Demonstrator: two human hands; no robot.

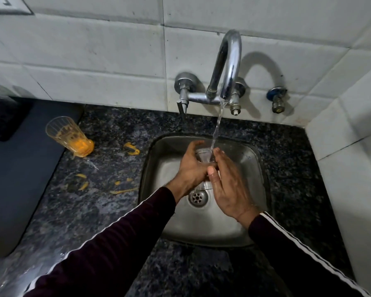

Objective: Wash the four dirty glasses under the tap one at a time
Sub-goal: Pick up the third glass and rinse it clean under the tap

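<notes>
Water (pixel 217 125) runs from the chrome tap (pixel 227 67) into a clear glass (pixel 203 155) held over the steel sink (pixel 240 228), above the drain (pixel 198 198). Left hand (pixel 191 168) grips the glass, fingers curled round its far side. Right hand (pixel 228 187) lies against the glass's right side, fingers straight, thumb at the wall. Second glass (pixel 70 136), smeared orange with residue at its base, stands on the dark granite tabletop (pixel 107 211), well left of the sink. Orange smears (pixel 124 190) lie between it and the sink.
</notes>
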